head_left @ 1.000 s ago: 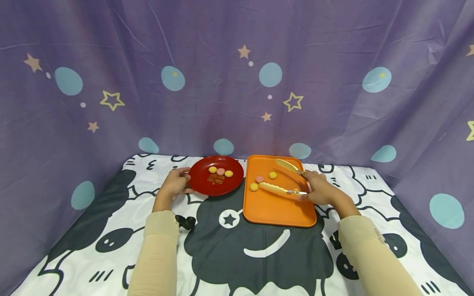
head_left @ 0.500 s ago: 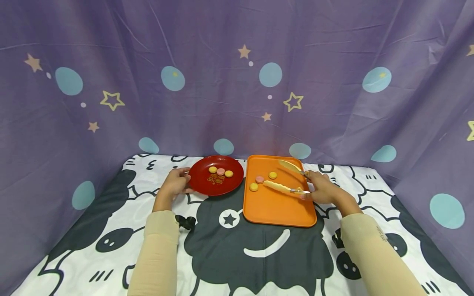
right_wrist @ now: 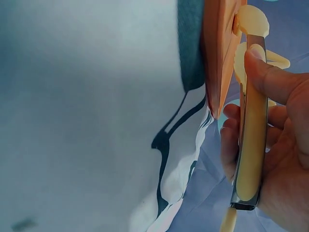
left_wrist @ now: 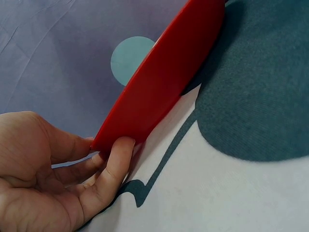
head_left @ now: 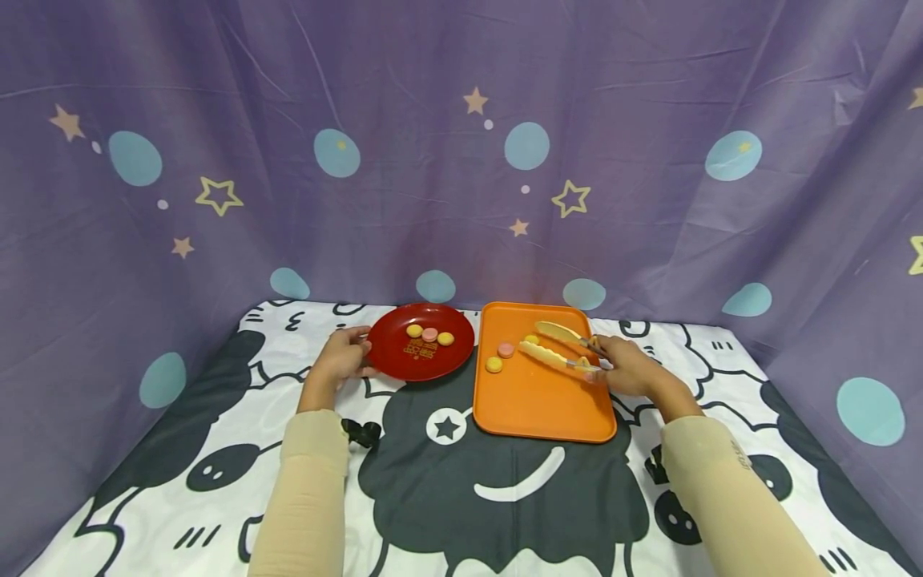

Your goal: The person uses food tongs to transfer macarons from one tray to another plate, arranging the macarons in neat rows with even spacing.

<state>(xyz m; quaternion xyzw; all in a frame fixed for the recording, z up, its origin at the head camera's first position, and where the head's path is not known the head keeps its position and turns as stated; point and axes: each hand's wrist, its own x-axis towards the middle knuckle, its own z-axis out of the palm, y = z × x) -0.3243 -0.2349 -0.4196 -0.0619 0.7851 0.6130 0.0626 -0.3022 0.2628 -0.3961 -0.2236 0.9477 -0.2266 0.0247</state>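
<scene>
My left hand [head_left: 342, 356] pinches the left rim of a round red plate [head_left: 392, 362]; in the left wrist view the thumb and fingers [left_wrist: 120, 157] meet at its edge. A row of a pink macaron [head_left: 429, 335] between two yellow ones lies on the plate. My right hand [head_left: 626, 367] grips cream-tipped tongs [head_left: 551, 355] over an orange tray [head_left: 541, 413]. The tongs' parted tips stand on either side of a yellow macaron [head_left: 531, 340], partly hidden by them. A pink macaron [head_left: 505, 350] and another yellow macaron [head_left: 493, 365] lie to their left.
The plate and tray sit side by side on a sheep-print cloth [head_left: 418, 521]. A purple curtain [head_left: 433, 160] with stars and blue dots rises right behind the table's far edge and along both sides.
The tongs have moved right, away from the pink and left yellow macarons, and their tips have drawn closer together around the far yellow macaron. My left hand and the plate stay still.
</scene>
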